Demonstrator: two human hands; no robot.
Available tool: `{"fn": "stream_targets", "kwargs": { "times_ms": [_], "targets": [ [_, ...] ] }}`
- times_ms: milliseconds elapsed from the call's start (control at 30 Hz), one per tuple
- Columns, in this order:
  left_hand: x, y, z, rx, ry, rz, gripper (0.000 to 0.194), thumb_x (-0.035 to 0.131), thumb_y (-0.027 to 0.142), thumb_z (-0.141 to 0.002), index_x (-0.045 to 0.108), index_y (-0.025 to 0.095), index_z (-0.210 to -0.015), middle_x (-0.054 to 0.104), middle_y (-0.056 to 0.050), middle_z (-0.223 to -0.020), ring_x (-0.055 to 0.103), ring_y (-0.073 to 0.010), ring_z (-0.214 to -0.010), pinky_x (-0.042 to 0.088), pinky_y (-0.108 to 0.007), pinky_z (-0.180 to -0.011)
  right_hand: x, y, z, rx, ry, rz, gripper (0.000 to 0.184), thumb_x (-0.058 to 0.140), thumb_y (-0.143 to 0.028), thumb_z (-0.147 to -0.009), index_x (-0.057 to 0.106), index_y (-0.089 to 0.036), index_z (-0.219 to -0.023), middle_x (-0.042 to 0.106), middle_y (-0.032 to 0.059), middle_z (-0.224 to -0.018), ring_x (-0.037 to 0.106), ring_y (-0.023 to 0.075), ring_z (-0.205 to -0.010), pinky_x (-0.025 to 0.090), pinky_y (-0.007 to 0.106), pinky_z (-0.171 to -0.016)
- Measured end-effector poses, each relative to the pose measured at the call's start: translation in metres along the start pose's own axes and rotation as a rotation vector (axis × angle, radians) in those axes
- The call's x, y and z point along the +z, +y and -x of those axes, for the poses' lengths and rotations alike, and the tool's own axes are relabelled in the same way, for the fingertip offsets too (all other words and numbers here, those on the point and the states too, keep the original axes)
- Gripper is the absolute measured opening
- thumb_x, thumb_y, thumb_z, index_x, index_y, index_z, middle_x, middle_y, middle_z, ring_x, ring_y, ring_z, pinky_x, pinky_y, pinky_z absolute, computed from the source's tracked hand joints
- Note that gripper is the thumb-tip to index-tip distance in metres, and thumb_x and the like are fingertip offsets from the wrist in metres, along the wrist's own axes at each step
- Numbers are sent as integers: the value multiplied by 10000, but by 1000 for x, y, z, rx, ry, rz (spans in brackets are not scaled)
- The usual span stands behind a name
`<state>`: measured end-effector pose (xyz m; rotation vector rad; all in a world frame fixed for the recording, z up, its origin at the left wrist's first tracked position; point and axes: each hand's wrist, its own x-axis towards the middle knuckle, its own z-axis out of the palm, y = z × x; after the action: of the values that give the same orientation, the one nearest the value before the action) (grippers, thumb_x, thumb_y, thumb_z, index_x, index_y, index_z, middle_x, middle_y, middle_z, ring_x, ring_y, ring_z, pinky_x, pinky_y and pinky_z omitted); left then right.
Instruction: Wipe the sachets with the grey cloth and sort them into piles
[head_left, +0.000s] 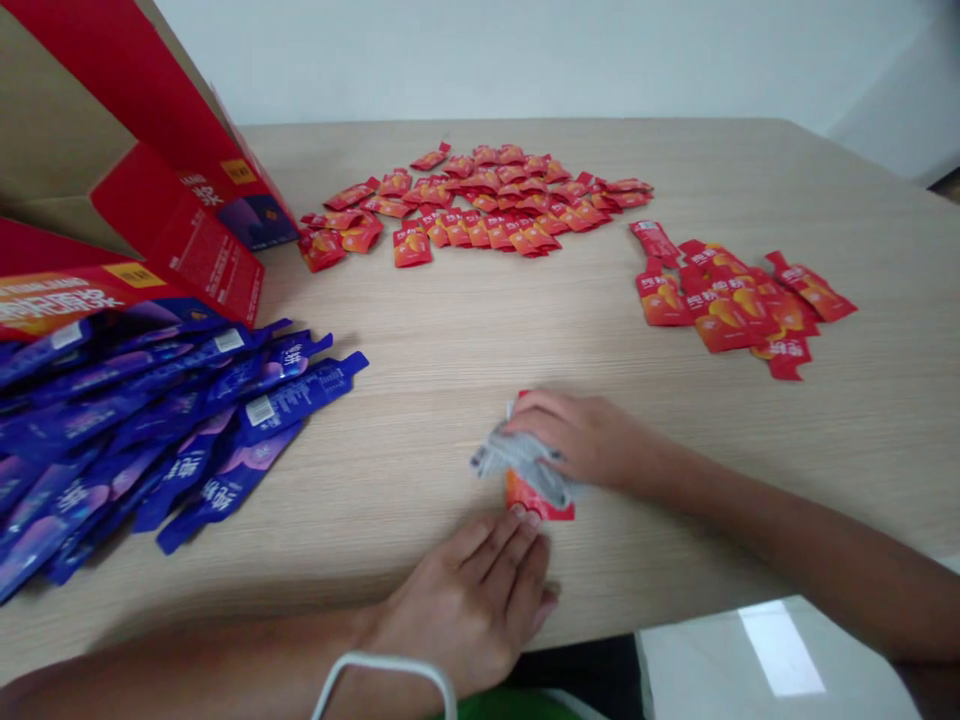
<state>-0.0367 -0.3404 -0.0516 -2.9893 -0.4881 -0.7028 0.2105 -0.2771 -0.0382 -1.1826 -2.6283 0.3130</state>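
Observation:
A small red sachet (536,500) lies flat on the wooden table near its front edge. My right hand (581,440) is closed over a crumpled grey cloth (517,455) and presses it onto the sachet, covering much of its middle. The fingers of my left hand (480,590) are stretched out, with the fingertips resting on the sachet's near edge. A white cord (390,660) crosses the left wrist.
A red cardboard box (202,240) stands open at the left, behind a pile of blue sachets (187,420). Many red sachets (495,205) lie in rows at the back. Another red heap (735,300) lies at the right of the table (420,330).

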Motion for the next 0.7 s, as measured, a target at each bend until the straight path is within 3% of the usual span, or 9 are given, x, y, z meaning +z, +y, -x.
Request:
{"fn": "stream_targets", "kwargs": {
  "times_ms": [100, 200, 400, 600, 700],
  "targets": [
    [-1, -4, -2, 0, 6, 21, 329, 577, 347, -1026, 706, 95, -1194, 748, -119, -1201, 706, -224, -1129, 538, -341, -990, -12, 41, -3, 223, 131, 71, 312, 566, -219, -967, 577, -198, -1278, 618, 114, -1246, 635, 244, -1109, 585, 359, -842],
    [-3, -13, -6, 11, 31, 64, 279, 583, 318, -1026, 711, 123, -1178, 752, -80, -1203, 706, -201, -1125, 533, -329, -1006, -26, 59, 1, 340, 338, 77, 314, 537, -259, -985, 543, -212, -1295, 592, 123, -1271, 600, 264, -1184, 578, 384, -887],
    [-8, -42, -24, 67, 28, 144, 277, 551, 212, -1025, 660, 179, -1278, 720, -43, -1283, 652, -160, -1226, 491, -318, -1102, -33, 50, 9, 301, 609, -8, 327, 530, -275, -988, 522, -219, -1311, 577, 132, -1272, 582, 260, -1213, 542, 417, -980],
    [16, -64, -50, -122, -118, 1, 618, 550, 370, -1017, 373, 114, -1551, 439, -179, -1576, 433, -281, -1461, 494, -437, -1115, -44, 45, 13, 209, 774, -100, 358, 536, -294, -991, 507, -204, -1336, 576, 142, -1273, 588, 256, -1204, 534, 441, -1002],
    [32, -68, -73, -251, -170, -10, 653, 571, 490, -985, 444, 105, -1497, 503, -219, -1512, 502, -347, -1391, 505, -526, -1078, -51, 41, 15, 183, 814, -138, 363, 542, -302, -989, 505, -205, -1338, 575, 141, -1277, 590, 256, -1205, 541, 430, -995]
  ]
}}
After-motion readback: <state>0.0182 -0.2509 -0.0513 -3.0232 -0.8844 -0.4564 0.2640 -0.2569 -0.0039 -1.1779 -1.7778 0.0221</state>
